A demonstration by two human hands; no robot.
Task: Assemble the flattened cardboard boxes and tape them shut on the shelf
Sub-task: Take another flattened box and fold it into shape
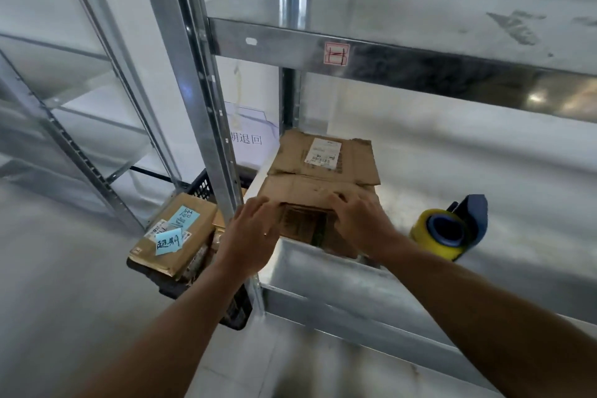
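Okay, left to right: black crate point(202, 186) on the floor at about 8 o'clock from the box, with a taped parcel point(171, 233) carrying blue notes lying on top of it. Next is the left hand point(250, 229), fingers fairly straight, touching the near left corner of the cardboard box point(319, 168) and not clenched. The box sits at the left end of the lower shelf point(484, 171), close to the front edge. It is half opened up, with its open end at 6 o'clock facing the wearer and a label on top toward 12. The right hand point(358, 220) has its fingers bent over the near edge of the top flap and looks to be grasping it; the thumb is hidden. The yellow tape dispenser point(449, 229) lies at 3 o'clock from the box, apart from it and untouched. Step in hand, as I judge it, is squaring the box and folding the flaps. To do it well, push the side walls upright first. Fold the short flaps in before the long ones. Bring the flap edges together at the seam and hold them flat with one hand. Only then reach to 3 o'clock for the tape.
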